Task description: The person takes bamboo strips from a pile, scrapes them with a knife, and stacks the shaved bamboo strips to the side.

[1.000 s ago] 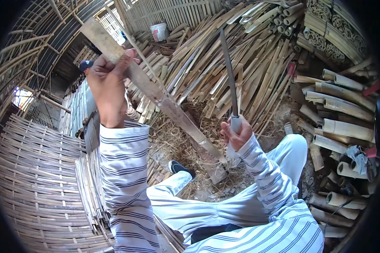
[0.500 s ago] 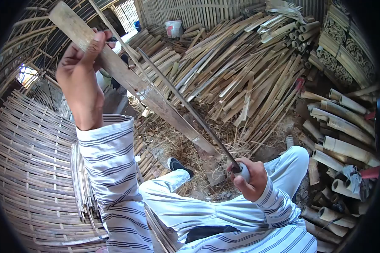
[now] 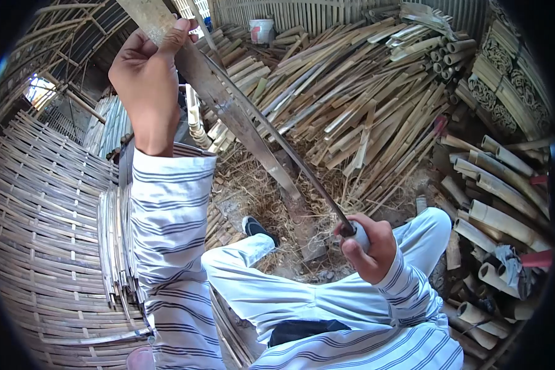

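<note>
My left hand (image 3: pixel 151 83), raised at the upper left, pinches a long split bamboo slat (image 3: pixel 253 143) between thumb and fingers. The slat slants down to the right, its lower end near a wooden piece (image 3: pixel 312 246) on the floor; whether they touch I cannot tell. My right hand (image 3: pixel 376 250) is wrapped round the pale handle of a long, thin-bladed knife (image 3: pixel 314 182), in front of my bent knee. The blade points up and left, close along the slat's right edge. Its tip lies against the slat in view, and I cannot tell if it cuts in.
Loose shavings (image 3: pixel 243 169) cover the floor beyond my feet. A large heap of split bamboo (image 3: pixel 376 92) lies ahead, with a white bucket (image 3: pixel 262 31) behind it. Cut bamboo tubes (image 3: pixel 505 219) are piled at the right. A woven bamboo panel (image 3: pixel 49 246) stands at my left.
My left hand and the slat's upper end have shifted right and a little up in view. The slat now slants more steeply, closer to the blade. My right hand has barely moved.
</note>
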Demonstrator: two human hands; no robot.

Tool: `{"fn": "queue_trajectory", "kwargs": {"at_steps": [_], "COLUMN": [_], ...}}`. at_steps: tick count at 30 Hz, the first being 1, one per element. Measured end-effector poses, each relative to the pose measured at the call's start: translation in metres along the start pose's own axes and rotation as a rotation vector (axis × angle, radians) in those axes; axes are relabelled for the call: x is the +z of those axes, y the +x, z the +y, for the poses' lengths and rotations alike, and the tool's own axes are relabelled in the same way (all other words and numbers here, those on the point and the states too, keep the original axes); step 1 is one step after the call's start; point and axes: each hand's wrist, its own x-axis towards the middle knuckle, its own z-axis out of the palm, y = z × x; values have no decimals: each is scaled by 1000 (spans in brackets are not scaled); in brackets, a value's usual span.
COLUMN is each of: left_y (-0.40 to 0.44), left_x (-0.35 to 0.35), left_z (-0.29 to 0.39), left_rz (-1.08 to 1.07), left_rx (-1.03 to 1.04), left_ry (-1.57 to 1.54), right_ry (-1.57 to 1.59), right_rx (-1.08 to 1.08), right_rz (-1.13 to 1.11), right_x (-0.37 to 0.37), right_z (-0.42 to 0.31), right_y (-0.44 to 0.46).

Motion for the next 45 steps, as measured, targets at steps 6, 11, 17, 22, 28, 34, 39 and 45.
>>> {"fn": "queue_trajectory", "kwargs": {"at_steps": [6,11,17,22,28,34,39,45], "left_y": [-14,-33,-45,-53,-49,-57,-51,-17], "left_x": [4,20,16,5,6,5,9,14], "left_z": [-9,-13,-43,-54,-29,-55,-49,-34], "left_rz": [-53,-73,-200,-244,-183,-277,-88,-36], "left_rx": [-40,-60,-138,-293,-248,-187,-222,-62], "left_ry": [58,113,215,89,172,294,57,-154], "right_ry": [2,34,-24,-68,20,-84,-195,-189], "right_rx": [76,78,105,76,147,146,209,145], "right_rz": [-42,13,34,28,-51,-25,-101,-106], "right_x": [1,12,18,21,17,28,39,40], "right_z": [-5,-14,-7,7,3,37,63,37], "right_y": [11,30,58,66,73,76,70,79]}}
